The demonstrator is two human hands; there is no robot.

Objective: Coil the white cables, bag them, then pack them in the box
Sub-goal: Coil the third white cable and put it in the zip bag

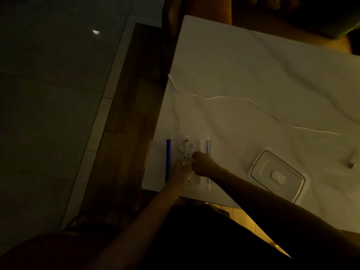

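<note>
Dim light; detail is limited. Both hands work over a clear box (pixel 190 162) with blue clips on its long sides, set at the near left corner of the white marbled tabletop (pixel 253 75). The box's long axis runs away from the person.

A coiled white cable (pixel 186 146) lies inside the box, toward its far end. The coil is an elongated loop whose long axis follows that of the box, with a connector tip visible near the loop's far end. Something crinkled and clear, probably a bag, is gathered at the coil's near end, where the hands meet.

The left hand (pixel 180 171) rests at the near left of the box, fingers closed on the crinkled material. The right hand (pixel 203 163) is clenched just beside it, apparently pinching the same bundle. Judgement: two hands are used because the bagged coil is springy and needs to be pressed down to sit flat.

A loose white cable (pixel 220 97) trails uncoiled across the tabletop, running left to right, well apart from the box. A clear lid (pixel 277 175) lies flat to the right of the box, presumably set aside until packing is finished.
</note>
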